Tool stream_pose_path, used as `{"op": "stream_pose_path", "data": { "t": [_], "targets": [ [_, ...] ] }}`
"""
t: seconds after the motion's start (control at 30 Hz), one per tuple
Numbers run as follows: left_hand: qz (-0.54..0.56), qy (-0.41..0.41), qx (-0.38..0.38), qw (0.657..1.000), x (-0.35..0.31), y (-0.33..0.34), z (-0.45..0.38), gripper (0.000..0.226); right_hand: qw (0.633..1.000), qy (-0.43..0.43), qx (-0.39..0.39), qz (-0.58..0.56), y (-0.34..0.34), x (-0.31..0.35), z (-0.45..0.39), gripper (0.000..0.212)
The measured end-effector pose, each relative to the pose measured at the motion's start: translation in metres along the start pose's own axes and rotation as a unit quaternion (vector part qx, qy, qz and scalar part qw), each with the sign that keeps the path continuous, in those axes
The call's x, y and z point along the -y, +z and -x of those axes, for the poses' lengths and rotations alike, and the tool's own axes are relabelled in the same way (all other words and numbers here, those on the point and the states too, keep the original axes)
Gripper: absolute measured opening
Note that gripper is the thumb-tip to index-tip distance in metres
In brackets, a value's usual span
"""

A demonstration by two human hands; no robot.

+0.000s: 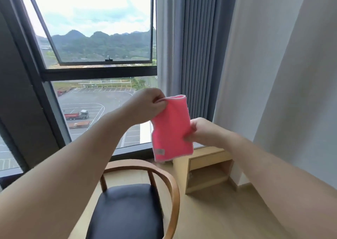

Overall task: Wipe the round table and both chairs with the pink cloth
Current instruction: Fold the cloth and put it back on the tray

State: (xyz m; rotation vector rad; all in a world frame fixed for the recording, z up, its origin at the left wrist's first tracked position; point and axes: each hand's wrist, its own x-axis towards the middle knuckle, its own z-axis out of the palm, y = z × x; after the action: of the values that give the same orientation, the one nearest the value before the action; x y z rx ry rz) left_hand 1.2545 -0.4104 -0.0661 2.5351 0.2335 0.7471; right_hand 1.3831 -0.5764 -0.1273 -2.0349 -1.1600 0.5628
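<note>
A folded pink cloth (171,127) with a pale edge hangs in the air in front of the window. My left hand (147,104) pinches its top left corner. My right hand (202,131) pinches its right edge lower down. Below the cloth stands a wooden chair (171,182) with a curved backrest and a dark padded seat (127,211). The round table and the second chair are out of view.
A light wooden side cabinet (207,169) with an open shelf stands by the wall, right of the chair. Grey curtains (191,47) hang beside the large window (94,71). A white wall runs along the right. Light wood floor lies beneath.
</note>
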Motion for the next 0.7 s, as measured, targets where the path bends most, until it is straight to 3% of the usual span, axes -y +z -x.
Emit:
{"op": "stream_pose_path", "data": {
  "t": [0.23, 0.33, 0.43, 0.53, 0.7],
  "targets": [
    [0.071, -0.021, 0.14, 0.987, 0.007, 0.07, -0.092, 0.033, 0.992, -0.008, -0.12, -0.044, -0.088, -0.072, -0.05, 0.019],
    [0.104, -0.014, 0.085, 0.991, 0.007, 0.119, -0.137, 0.01, 0.991, -0.014, -0.109, -0.077, -0.14, -0.111, -0.075, 0.013],
    [0.133, -0.031, 0.023, 0.99, 0.003, 0.167, -0.185, 0.014, 0.996, 0.001, -0.051, -0.067, -0.2, -0.156, -0.092, 0.022],
    [0.156, -0.058, 0.044, 0.985, -0.004, 0.209, -0.236, 0.015, 0.999, 0.035, 0.004, -0.036, -0.259, -0.204, -0.11, 0.02],
    [0.213, -0.172, 0.104, 0.956, 0.0, 0.286, -0.313, 0.027, 0.988, 0.059, -0.107, -0.09, -0.331, -0.282, -0.16, 0.017]
  ]
}}
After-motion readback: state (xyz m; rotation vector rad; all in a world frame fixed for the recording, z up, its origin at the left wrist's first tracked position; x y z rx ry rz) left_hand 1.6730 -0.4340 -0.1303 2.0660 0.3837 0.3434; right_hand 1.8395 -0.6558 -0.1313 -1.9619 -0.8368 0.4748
